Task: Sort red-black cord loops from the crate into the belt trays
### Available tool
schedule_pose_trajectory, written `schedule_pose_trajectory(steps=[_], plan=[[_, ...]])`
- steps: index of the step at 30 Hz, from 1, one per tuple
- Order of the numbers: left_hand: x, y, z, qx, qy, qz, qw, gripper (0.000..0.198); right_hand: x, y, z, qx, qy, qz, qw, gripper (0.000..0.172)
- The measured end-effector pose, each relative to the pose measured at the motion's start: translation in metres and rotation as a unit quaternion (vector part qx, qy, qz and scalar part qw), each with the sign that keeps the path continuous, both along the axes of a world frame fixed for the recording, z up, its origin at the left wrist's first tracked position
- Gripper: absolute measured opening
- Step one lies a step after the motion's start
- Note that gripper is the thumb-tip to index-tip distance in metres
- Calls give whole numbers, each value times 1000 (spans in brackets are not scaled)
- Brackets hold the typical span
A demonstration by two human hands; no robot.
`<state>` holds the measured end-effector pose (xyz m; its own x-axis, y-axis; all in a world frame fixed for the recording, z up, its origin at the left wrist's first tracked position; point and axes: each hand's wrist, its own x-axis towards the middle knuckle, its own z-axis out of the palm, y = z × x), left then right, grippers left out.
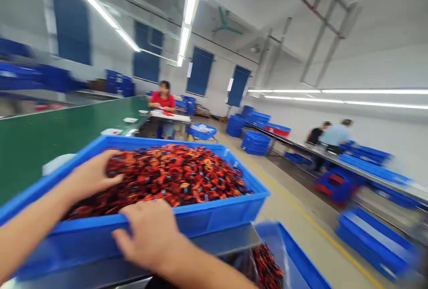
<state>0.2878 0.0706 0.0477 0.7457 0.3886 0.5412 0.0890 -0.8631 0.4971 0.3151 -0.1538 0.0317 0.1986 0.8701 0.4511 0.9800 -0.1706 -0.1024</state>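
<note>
A big blue plastic crate (217,215) stands in front of me, heaped with several small red, orange and black parts (174,175). My left hand (92,175) lies over the crate's left rim, its fingers curled down into the parts. My right hand (150,231) rests on the near rim, fingers bent over the edge. Whether either hand has parts in it is hidden.
A second blue crate (294,258) with more red parts sits lower right. A green conveyor table (50,133) runs along the left. A person in red sits at its far end; two people work at a bench on the right. Blue crates line the floor aisle.
</note>
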Motion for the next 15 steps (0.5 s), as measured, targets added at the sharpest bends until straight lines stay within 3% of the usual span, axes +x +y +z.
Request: schedule_pose_trajectory(steps=[3,7,11,13,15], plan=[[-20,0,-2,30,20,14,999,58,13,15,29,6,33,61,998,27],[-16,-10,-2,12,25,22,999,52,32,67,50,42,-13,85,995,38],[-17,-13,-4,-30,22,87,996,24,50,123,37,24,-39,27,999,38],[-19,-11,-8,-58,22,118,991,12,59,138,26,-1,-28,41,999,32],[-19,-10,-11,-92,10,147,985,13,68,144,17,-27,-22,67,997,26]])
